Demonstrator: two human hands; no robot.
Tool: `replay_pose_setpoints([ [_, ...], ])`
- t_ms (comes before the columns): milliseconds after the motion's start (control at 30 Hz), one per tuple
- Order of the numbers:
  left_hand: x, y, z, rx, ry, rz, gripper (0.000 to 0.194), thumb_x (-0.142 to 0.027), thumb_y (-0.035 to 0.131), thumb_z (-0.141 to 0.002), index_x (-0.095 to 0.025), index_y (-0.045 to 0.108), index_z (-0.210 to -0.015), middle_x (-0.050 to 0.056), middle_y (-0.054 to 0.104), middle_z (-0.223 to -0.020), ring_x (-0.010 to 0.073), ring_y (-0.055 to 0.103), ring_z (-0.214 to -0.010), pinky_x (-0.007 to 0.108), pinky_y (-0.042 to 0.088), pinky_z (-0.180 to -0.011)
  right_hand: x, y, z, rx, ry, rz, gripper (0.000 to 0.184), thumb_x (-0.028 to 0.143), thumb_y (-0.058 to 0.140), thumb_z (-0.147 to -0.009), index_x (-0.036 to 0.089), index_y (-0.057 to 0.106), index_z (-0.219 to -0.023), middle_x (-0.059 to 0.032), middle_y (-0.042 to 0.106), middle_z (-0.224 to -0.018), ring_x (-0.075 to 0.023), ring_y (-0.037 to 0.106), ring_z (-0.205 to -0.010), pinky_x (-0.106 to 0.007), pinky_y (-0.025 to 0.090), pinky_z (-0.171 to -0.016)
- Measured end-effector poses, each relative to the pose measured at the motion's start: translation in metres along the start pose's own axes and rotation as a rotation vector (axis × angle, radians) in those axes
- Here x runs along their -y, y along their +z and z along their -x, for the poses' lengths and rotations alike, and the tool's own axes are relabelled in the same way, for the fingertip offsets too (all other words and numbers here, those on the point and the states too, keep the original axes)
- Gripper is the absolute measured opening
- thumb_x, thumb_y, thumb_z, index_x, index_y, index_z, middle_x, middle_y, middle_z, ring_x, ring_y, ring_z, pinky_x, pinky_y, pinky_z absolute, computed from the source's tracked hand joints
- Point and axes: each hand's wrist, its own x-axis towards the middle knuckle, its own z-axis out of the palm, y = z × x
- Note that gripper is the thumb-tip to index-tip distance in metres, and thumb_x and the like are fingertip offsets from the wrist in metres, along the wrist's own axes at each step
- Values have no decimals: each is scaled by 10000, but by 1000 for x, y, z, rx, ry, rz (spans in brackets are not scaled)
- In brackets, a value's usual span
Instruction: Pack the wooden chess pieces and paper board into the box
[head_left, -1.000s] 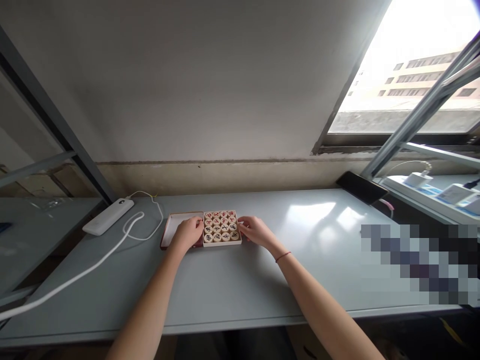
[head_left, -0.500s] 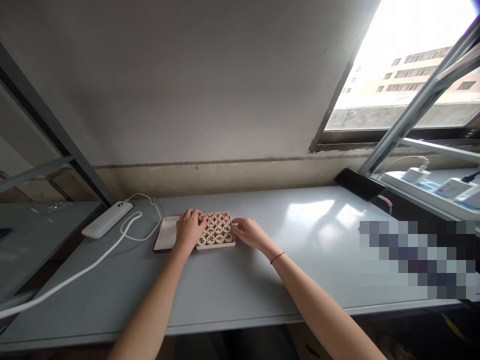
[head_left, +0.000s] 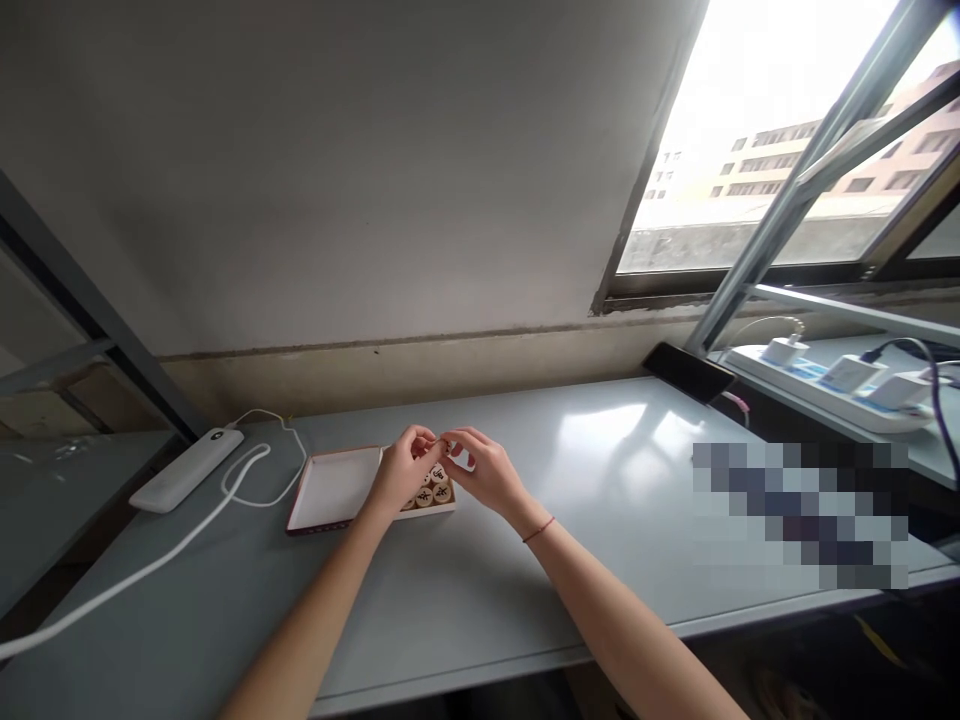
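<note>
Both hands meet over the right side of an open box (head_left: 424,512) of Chinese chess pieces (head_left: 441,493). Pinched between the fingertips is one small round Chinese chess piece (head_left: 447,447), partly hidden by them. My left hand (head_left: 401,472) is closed on its left side and covers much of the box. From the right, my right hand (head_left: 489,478) grips the same piece with thumb and fingers. Black characters show on the pieces left visible in the box. Joined at the left lies the white-lined lid (head_left: 335,487), flat on the desk.
A white power bank (head_left: 187,468) with a cable lies at the left, and a thick white cord (head_left: 161,555) crosses the grey desk (head_left: 600,530). A black phone-like slab (head_left: 688,372) leans at the back right, near a power strip (head_left: 825,388) with plugged-in chargers.
My hands have come together from opposite sides of the box and now hold a chess piece above it. The view has shifted slightly, and more of the lid shows.
</note>
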Motion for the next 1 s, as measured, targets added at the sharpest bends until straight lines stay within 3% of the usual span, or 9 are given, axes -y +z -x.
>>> replay_pose_setpoints([
  [100,7,-13,-7,-26,30,-216,308,-464,440,-861,-216,615,-916,27,688,-857,169,634,-758,246,472,-685,-19,-4,-4,-103,61,90,189,229,526,-839,219,601,-1012,-47,668,-946,-156,619,-804,-261,486,-707],
  [167,19,-27,-9,-126,16,-463,333,-396,380,-891,-206,653,-903,55,684,-901,189,627,-793,259,460,-694,-37,-6,-5,-149,121,177,149,212,503,-849,211,596,-966,-52,673,-930,-174,610,-858,-278,472,-752],
  [233,33,-40,-9,-166,-28,-668,337,-317,368,-885,-194,682,-879,75,671,-893,210,620,-821,273,449,-710,-54,-6,-6,-121,188,284,123,193,482,-857,211,597,-897,-52,676,-902,-192,593,-887,-300,451,-791],
  [300,42,-45,-6,-126,-64,-768,353,-303,369,-883,-189,703,-871,89,664,-913,216,617,-833,281,446,-716,-65,-3,-5,-44,272,395,130,181,474,-857,212,600,-853,-52,675,-873,-211,576,-893,-321,435,-799],
  [400,41,-40,-1,-86,-116,-883,369,-314,375,-881,-197,724,-898,100,657,-917,245,608,-854,311,450,-703,-69,2,-2,16,326,496,123,203,499,-845,207,613,-889,-78,660,-968,-239,539,-960,-334,424,-804],
  [500,29,-25,2,-138,-151,-1015,399,-314,362,-883,-174,736,-890,130,652,-951,299,591,-916,387,449,-754,-62,5,0,-16,276,496,181,238,508,-843,196,616,-982,-99,620,-1097,-258,491,-1043,-347,419,-840],
  [667,19,-12,3,-97,-210,-1007,401,-286,346,-892,-134,716,-920,156,651,-978,298,591,-935,416,446,-783,-53,10,4,-39,225,407,213,233,504,-832,200,617,-1009,-98,623,-1059,-266,490,-1022,-382,426,-862],
  [1000,34,-18,2,-104,-118,-829,224,-205,405,-876,-192,627,-903,99,664,-979,259,575,-937,367,425,-787,-42,7,4,-79,172,339,172,195,493,-839,193,627,-947,-100,636,-992,-261,514,-971,-404,453,-848],
])
